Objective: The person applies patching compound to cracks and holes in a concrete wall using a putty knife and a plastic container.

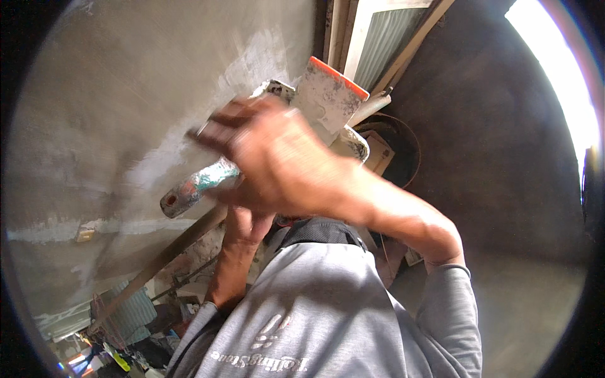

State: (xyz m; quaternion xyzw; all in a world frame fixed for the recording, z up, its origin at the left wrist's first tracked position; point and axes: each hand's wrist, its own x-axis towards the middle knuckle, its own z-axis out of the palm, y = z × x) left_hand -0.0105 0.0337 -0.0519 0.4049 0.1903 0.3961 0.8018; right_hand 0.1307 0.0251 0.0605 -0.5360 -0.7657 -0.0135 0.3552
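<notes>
As the right hand [271, 151] lies blurred over a paint-smeared handle [200, 181], its grip cannot be told; left hand [253, 222], mostly hidden beneath, likewise. Beyond the hands: smeared, orange-edged blade [329, 94]. Farther: patchy grey wall [120, 88].

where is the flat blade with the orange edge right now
In the head view, the blade is above and slightly right of centre, just beyond the right hand and below the white frame.

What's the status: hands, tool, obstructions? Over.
Right hand blurred, at teal-marked handle. Left hand mostly hidden, grip unclear. Orange-edged blade visible beyond. Right hand blocks part of view.
</notes>
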